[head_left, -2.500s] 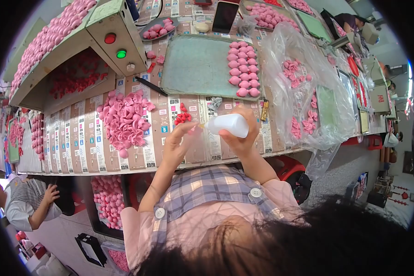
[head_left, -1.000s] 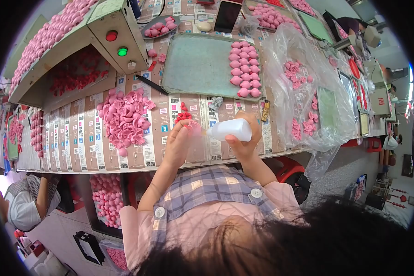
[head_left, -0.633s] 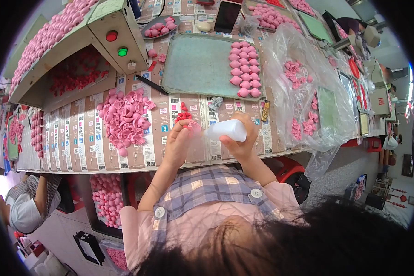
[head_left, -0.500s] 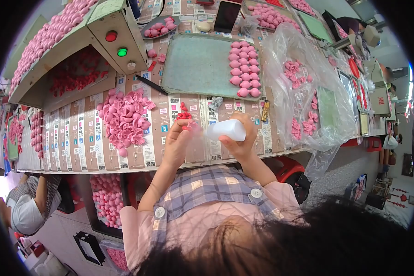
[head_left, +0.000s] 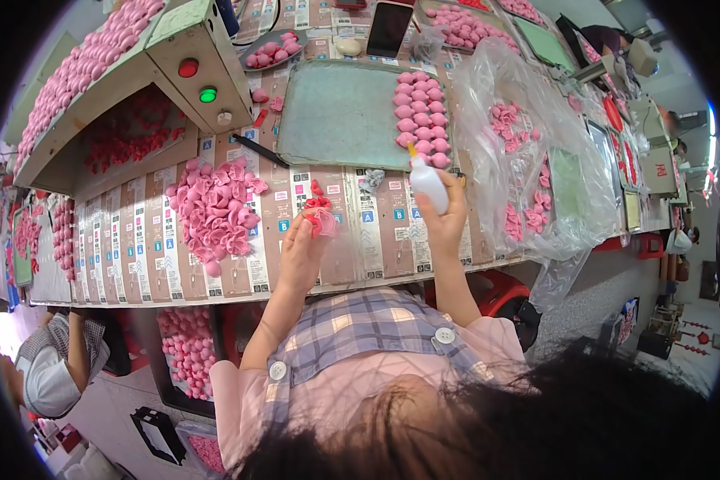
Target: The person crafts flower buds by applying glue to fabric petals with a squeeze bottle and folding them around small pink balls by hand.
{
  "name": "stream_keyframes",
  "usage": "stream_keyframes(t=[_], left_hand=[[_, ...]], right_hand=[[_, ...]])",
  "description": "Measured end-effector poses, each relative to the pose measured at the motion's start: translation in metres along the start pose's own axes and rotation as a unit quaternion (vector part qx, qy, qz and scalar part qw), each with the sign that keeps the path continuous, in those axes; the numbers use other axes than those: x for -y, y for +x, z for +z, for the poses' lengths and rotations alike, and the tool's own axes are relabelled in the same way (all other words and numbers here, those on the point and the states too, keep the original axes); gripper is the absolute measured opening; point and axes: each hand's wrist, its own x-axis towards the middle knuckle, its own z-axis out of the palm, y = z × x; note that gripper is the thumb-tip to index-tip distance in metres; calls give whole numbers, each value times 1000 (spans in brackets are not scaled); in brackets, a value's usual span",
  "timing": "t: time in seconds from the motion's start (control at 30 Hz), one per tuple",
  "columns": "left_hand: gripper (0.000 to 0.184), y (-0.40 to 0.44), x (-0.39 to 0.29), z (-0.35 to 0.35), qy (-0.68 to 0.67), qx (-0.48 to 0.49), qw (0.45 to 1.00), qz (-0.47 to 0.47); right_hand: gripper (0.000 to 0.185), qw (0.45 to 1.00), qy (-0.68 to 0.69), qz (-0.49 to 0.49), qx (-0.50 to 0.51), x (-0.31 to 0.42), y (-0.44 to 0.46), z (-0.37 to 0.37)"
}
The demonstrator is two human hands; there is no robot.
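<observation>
Between its fingertips my left hand (head_left: 300, 252) pinches a pink petal piece (head_left: 325, 222), just in front of a few small red pieces (head_left: 316, 192). My right hand (head_left: 448, 212) is wrapped round a white squeeze bottle (head_left: 429, 186), whose yellow nozzle points up and away at the near right corner of a green tray (head_left: 336, 112). Rows of pink bulb-shaped pieces (head_left: 421, 112) stand on the tray's right side. To the left of my left hand lies a heap of pink petal pieces (head_left: 216, 210). A crumpled grey scrap (head_left: 371, 180) lies before the tray.
A metal machine (head_left: 196, 60) with red and green buttons stands at the left. Clear plastic sheeting (head_left: 488, 96) covers the table's right part. A phone (head_left: 390, 29) and a plate of pink pieces (head_left: 274, 51) are behind the tray. A co-worker (head_left: 52, 368) sits at lower left.
My right hand has moved the bottle away from the petal piece and tipped it upright, nozzle up. My left hand has lowered slightly and still holds the petal piece.
</observation>
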Motion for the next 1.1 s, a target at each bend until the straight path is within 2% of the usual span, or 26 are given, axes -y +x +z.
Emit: stream_keyframes(t=[0.07, 0.1, 0.2, 0.27, 0.33, 0.43, 0.53, 0.6, 0.63, 0.67, 0.7, 0.77, 0.87, 1.07, 1.1], left_hand=[[34, 0, -2, 3, 18, 17, 1000, 14], [32, 0, -3, 5, 27, 28, 999, 20], [26, -2, -9, 8, 220, 20, 973, 69], [25, 0, -7, 7, 209, 29, 975, 68], [24, 0, -11, 11, 244, 4, 966, 86], [23, 4, -6, 13, 168, 0, 980, 106], [24, 9, 0, -6, 83, -5, 992, 95], [25, 10, -3, -11, 43, -17, 996, 78], [25, 11, -4, -15, 32, -16, 997, 72], [25, 12, -3, -20, 22, -15, 997, 67], [26, 13, -3, -23, 12, -16, 998, 62], [26, 13, -3, -28, -3, -15, 999, 52], [27, 13, -4, -23, -17, -27, 999, 42], [28, 9, -4, -15, 1, -4, 1000, 31], [28, 8, -6, -14, 6, 9, 999, 34]], right_hand=[[42, 997, -46, 39, 38, -28, -2, -5], [41, 997, -47, 44, 39, -47, -5, -7], [37, 995, -41, 75, 47, -65, -9, -4], [37, 988, -147, 25, 36, -78, -10, -2], [39, 987, -145, 38, 52, -101, -13, -1], [42, 994, -89, 41, 53, -70, -12, 0], [39, 972, -208, -111, -5, -21, 0, -25], [31, 917, -344, -164, -118, -25, 20, -75], [20, 871, -360, -237, -235, -34, 37, -102], [14, 881, -335, -150, -299, -26, 49, -129], [15, 864, -389, -63, -312, -41, 63, -171], [17, 810, -526, 19, -260, -77, 80, -239], [18, 724, -654, 150, -159, -100, 79, -268], [17, 703, -675, 164, -156, -127, 89, -288], [17, 740, -637, 123, -179, -125, 87, -282]])
